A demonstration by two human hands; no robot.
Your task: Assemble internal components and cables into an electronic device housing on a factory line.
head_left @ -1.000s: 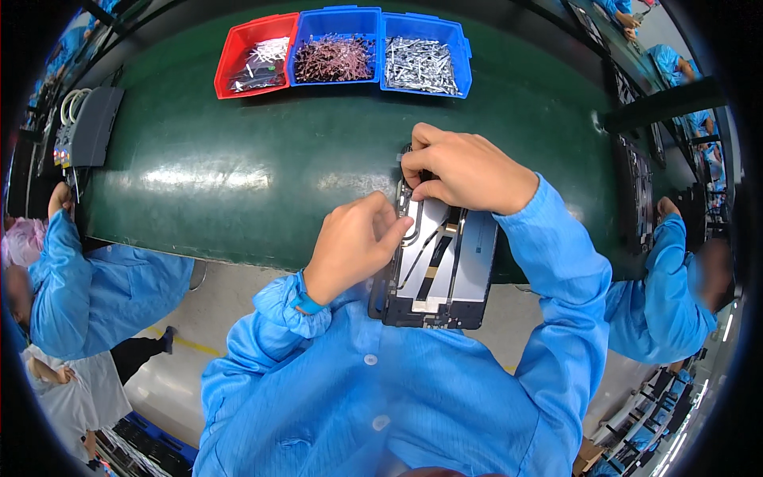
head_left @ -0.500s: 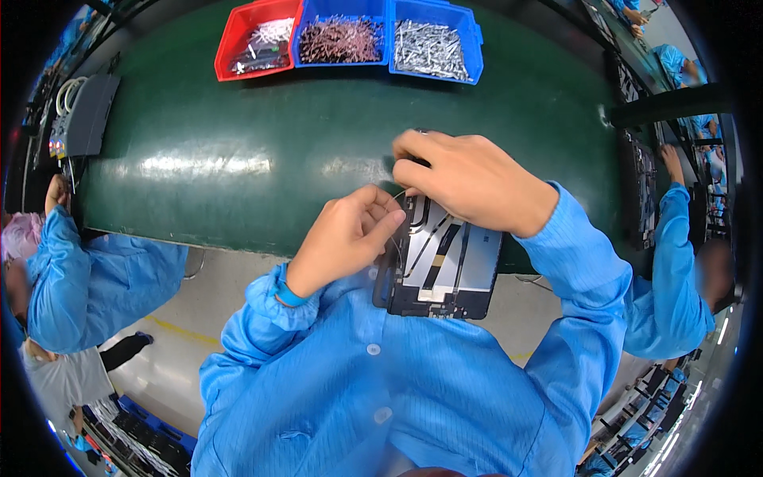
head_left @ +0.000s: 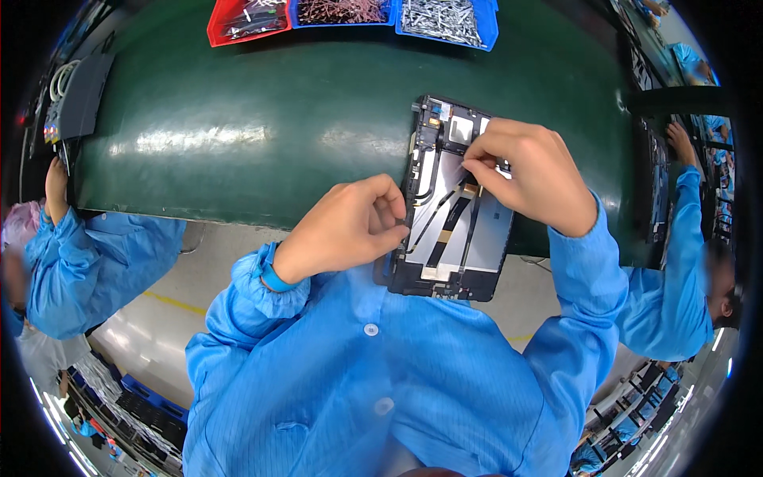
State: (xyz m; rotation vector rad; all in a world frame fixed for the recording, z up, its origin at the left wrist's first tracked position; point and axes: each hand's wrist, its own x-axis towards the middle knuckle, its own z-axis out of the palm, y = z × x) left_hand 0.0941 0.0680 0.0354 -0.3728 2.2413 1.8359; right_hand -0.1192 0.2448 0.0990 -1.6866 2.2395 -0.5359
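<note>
Working at: an opened tablet chassis [head_left: 453,230], back cover off, lying half on the green tabletop [head_left: 238,119] and half over its near edge, against the person's blue smock.
Left hand: the left hand [head_left: 350,226] is curled nearly closed at the chassis's left rim, thumb and forefinger pinched on that edge or on the dark cable beside it; which of the two I cannot tell.
Right hand: the right hand [head_left: 528,171] is closed to a fine pinch over the upper right of the chassis, fingertips [head_left: 477,163] pressing or gripping something small there; the piece itself is hidden under the fingers.
Done so far: as a judgement, the board [head_left: 449,123] at the far end, the pale metal plate and the dark flat cables [head_left: 445,219] running down the middle look already seated.
Left to do: the interior is still bare, with no back cover on it, so the fitting of small parts appears unfinished; how many remain cannot be read.
Long axis: runs away from the person, near end at the chest, far end tipped slightly to the right.
Facing: open side up; board end points away, toward the red bin [head_left: 246,20] and two blue bins [head_left: 445,20] of small parts at the tabletop's far edge.
Nearby: other people's blue sleeves [head_left: 95,262] work on either side.
</note>
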